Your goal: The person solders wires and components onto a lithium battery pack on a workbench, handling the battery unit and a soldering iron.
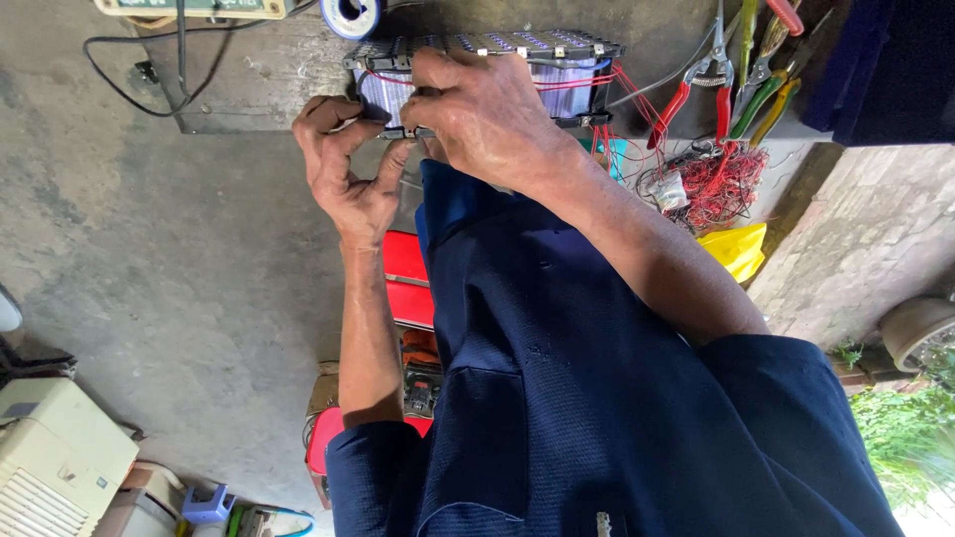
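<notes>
- A black cable [129, 85] loops on the grey bench at far left.
- The left hand [348, 169] curls its fingers against the near left corner of the battery pack [487, 70], thumb bent below.
- The pack lies on the bench at top centre; the right hand [487, 114] rests over it, fingers closed on its near edge.
- Red-handled pliers [696, 85] and tangled red wires [721, 184] lie just beyond.

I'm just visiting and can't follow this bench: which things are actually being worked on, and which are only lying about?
In hand:
battery pack, gripped by both hands
left hand at its end
right hand across its side
thin red wires running from the pack

Lying about:
red-handled pliers
green-handled tools
tangle of red wire
reel
black cable
</notes>
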